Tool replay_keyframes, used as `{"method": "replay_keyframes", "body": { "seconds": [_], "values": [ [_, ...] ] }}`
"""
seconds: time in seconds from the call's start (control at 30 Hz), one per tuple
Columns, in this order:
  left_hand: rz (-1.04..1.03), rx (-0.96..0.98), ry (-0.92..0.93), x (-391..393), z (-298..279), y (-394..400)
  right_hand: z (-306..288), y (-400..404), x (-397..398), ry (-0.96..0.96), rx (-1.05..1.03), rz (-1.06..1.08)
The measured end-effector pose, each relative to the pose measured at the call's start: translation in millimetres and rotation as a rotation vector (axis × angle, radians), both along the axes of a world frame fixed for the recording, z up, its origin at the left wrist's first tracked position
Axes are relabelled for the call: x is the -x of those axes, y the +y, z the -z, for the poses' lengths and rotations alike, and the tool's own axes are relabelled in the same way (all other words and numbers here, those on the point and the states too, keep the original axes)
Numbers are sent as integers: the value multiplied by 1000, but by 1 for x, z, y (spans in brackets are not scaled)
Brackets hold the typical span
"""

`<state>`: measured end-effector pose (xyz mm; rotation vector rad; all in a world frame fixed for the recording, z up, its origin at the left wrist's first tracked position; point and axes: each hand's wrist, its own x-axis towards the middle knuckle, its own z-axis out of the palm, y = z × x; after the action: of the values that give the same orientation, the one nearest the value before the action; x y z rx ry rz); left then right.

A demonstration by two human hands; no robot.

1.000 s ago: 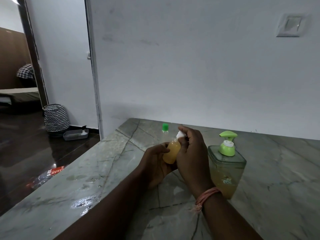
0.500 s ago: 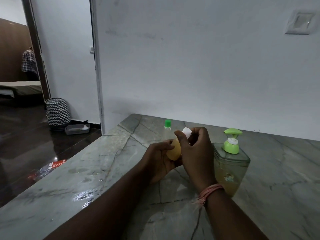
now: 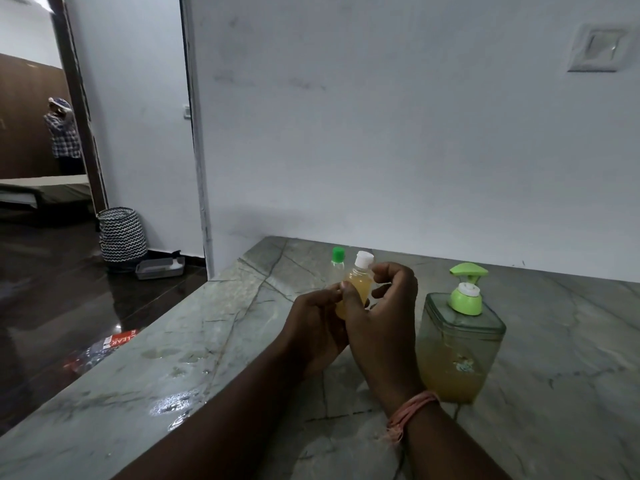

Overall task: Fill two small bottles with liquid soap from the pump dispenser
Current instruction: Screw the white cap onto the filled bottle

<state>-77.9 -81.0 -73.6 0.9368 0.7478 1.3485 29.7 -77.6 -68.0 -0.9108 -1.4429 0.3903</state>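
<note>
A small bottle with a white cap [image 3: 356,282] is held up above the marble counter [image 3: 571,341], tilted slightly with its cap toward the wall. It is filled with amber-yellow liquid, and the cap sits on its neck. The lower body of the bottle is gripped by the left hand [image 3: 317,327], whose fingers curl round it from the left. The right hand [image 3: 379,317] lies across the front of the bottle — its thumb is pressed against the bottle's side while the other fingers are curled loosely just right of the cap, not touching it.

A 2nd small bottle with a green cap [image 3: 337,259] stands upright on the counter just behind the held one, nearer the wall; its clear body is mostly hidden, so its contents cannot be told. The pump dispenser [image 3: 460,344] stands upright on the counter just right of the right hand — a clear greenish container with a light green pump head, with amber soap filling roughly its lower half.

A pink thread band [image 3: 410,412] is worn on the right wrist. Wet patches are seen on the counter's left part. On the dark floor to the left, a zigzag-patterned basket [image 3: 121,233] stands beside a grey tray [image 3: 159,268], and a person in a checked shirt [image 3: 64,133] is seen through the doorway.
</note>
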Motion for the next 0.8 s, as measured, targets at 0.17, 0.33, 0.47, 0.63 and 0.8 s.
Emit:
{"method": "replay_keyframes", "body": {
  "seconds": [0.17,0.33,0.47,0.63,0.8],
  "values": [
    [5,-1,21,-2,3,0,1,2,1,-40,39,-22],
    [-98,37,-20,-1,-2,-2,-2,-6,4,14,-62,36],
    [-52,12,-11,-2,2,1,-2,-6,6,48,32,8],
    [-50,12,-26,-4,-2,-2,-1,-6,3,38,-22,3],
    [-46,6,-60,-2,0,1,-4,-6,1,80,37,-15]
  ]
}}
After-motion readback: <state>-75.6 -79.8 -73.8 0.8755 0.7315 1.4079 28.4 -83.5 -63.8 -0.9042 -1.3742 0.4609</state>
